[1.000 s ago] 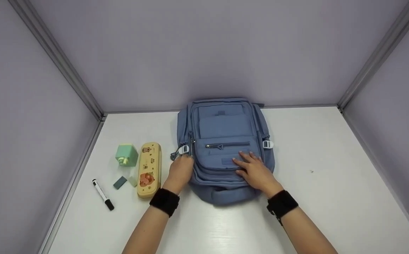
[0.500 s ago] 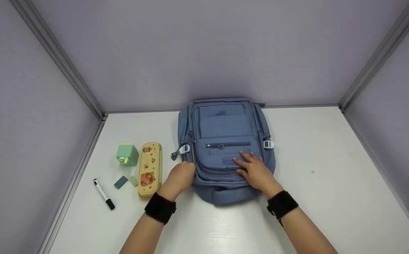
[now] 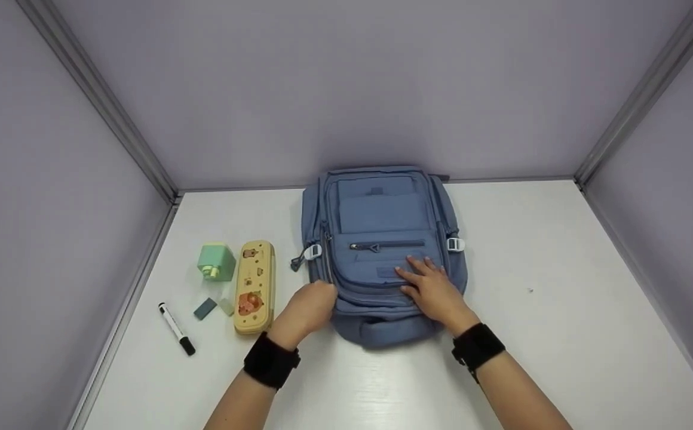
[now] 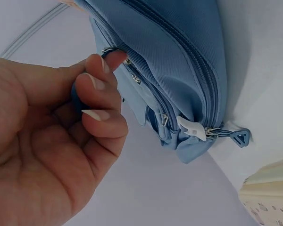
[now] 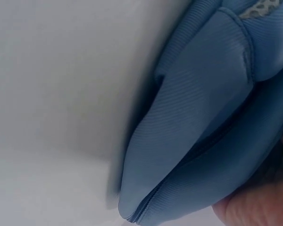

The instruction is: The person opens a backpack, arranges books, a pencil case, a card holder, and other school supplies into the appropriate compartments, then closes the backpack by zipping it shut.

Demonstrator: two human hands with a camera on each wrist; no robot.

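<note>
A blue backpack (image 3: 382, 227) lies flat on the white table (image 3: 561, 286), front pockets up. My left hand (image 3: 313, 304) is at its near-left edge; in the left wrist view the left hand (image 4: 92, 89) pinches a zipper pull on the backpack (image 4: 179, 61) between thumb and curled fingers. My right hand (image 3: 430, 286) rests flat on the front pocket with fingers spread. The right wrist view shows only the backpack's blue fabric (image 5: 203, 141) and a bit of the hand's skin at the lower right.
Left of the bag lie a yellow pencil case (image 3: 254, 286), a green cube-shaped sharpener (image 3: 215, 261), a grey eraser (image 3: 204, 308), a pale eraser (image 3: 225, 306) and a black-capped marker (image 3: 175, 329). Lilac walls enclose the table on three sides.
My left hand has slid along the bag's left side toward me and slightly right, with the zipper pull in its pinch. The right hand has stayed put on the pocket.
</note>
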